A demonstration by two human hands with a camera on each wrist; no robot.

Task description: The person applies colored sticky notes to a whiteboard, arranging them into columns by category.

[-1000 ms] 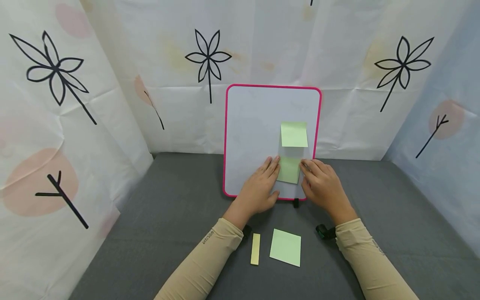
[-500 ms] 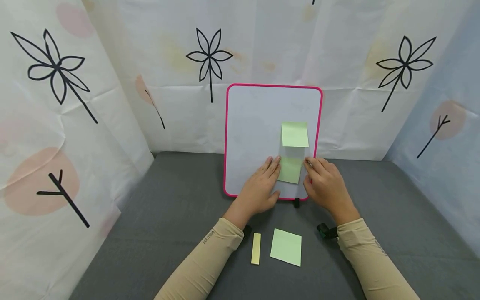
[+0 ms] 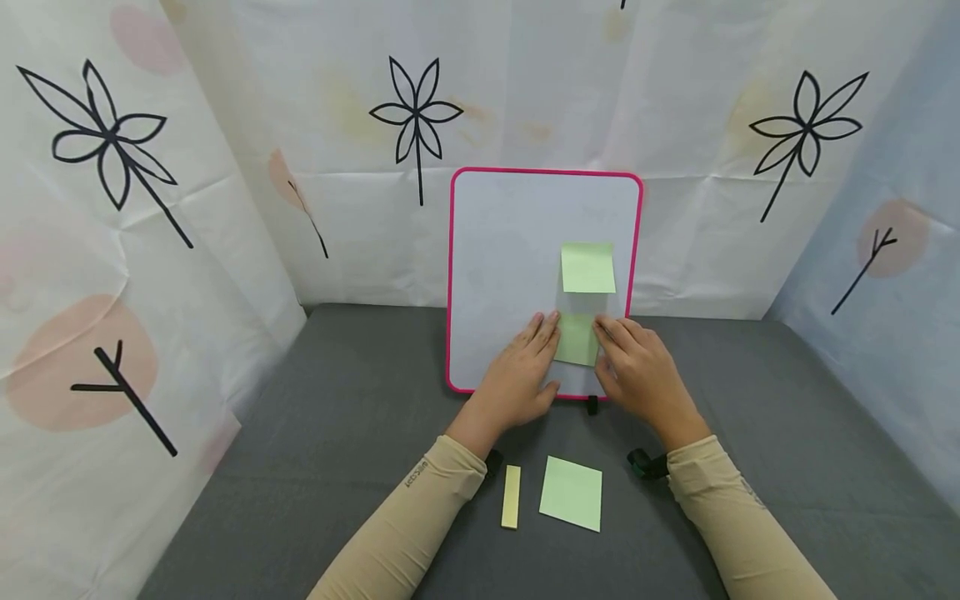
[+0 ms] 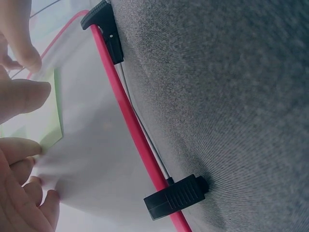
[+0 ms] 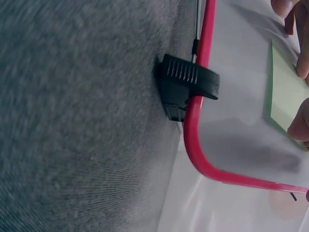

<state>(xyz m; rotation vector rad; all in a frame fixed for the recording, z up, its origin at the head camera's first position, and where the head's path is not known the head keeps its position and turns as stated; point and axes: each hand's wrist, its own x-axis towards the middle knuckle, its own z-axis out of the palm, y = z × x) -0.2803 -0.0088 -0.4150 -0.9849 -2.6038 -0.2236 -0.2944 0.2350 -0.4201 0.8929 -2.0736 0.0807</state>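
A whiteboard (image 3: 502, 250) with a pink frame stands tilted on the grey table, with two green sticky notes on its right half. My left hand (image 3: 517, 375) lies against the board, its extended fingers pressing at the left edge of the lower sticky note (image 3: 576, 342). From the other side my right hand (image 3: 641, 367) touches that note's right edge with its fingertips, overlapping it a little. The upper sticky note (image 3: 588, 268) hangs just above, its bottom edge lifted over a shadow. In the left wrist view, fingers of both hands partly cover the lower note (image 4: 53, 121).
Nearer on the table (image 3: 360, 400) lie a narrow yellow strip (image 3: 511, 497) and another green sticky note (image 3: 571, 493). Black clips (image 4: 176, 197) grip the board's lower edge. Behind the board hangs a white printed cloth (image 3: 315, 117).
My right fingertips slid a little right, off the lower note's right edge, then back left onto it. My left hand stays in place, and both notes on the board look unmoved.
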